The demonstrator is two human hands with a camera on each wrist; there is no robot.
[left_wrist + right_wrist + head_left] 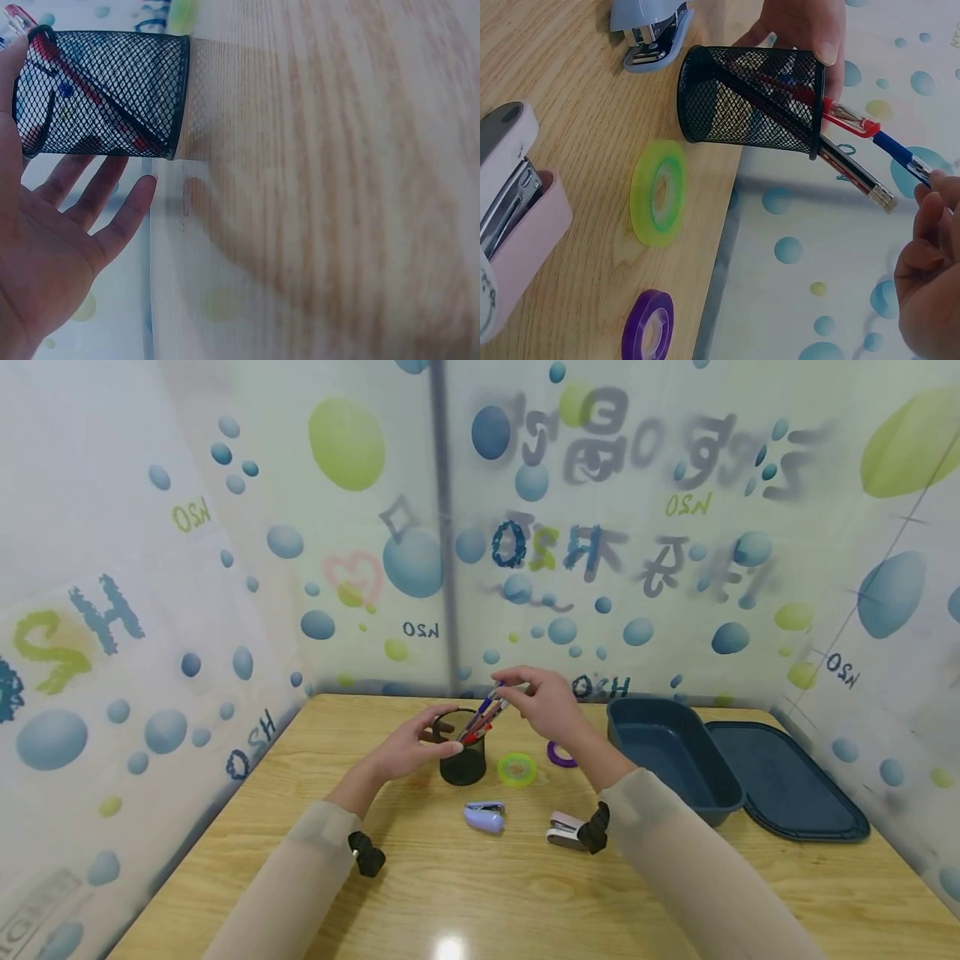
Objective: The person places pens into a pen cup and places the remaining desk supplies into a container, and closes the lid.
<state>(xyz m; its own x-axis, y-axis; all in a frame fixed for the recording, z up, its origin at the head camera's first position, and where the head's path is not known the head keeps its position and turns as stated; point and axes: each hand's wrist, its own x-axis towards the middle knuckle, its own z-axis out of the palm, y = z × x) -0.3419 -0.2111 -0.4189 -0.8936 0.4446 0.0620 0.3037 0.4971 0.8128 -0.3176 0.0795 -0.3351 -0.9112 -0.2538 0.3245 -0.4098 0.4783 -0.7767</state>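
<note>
Head view: mesh pen cup (462, 768) stands upright at the far side of the table (420, 893), left of the tape rolls. Left hand (408, 747) grips its rim from the left, thumb near side, index round the far side, other fingers spread loosely; probably steadying a light cup that could tip. Right hand (546, 703) pinches the blue pen (896, 151) by its top end between thumb and fingertips, likely because only that end sticks up clear of the rest.

Cup contents: red pen (853, 116) and striped pencil (859, 174), eraser end up, both leaning right against the rim, apparently since the cup is too wide to hold them straight. Blue pen slants into the same bunch; can't tell where its lower tip sits.

Far right, blue bin (660, 739), open top, its lid (795, 785) lying flat just right of it. Green tape (529, 769) and purple tape (634, 330) lie flat right of the cup. Nearer: lilac stapler (484, 817), and pink stapler (566, 831) to its right.
</note>
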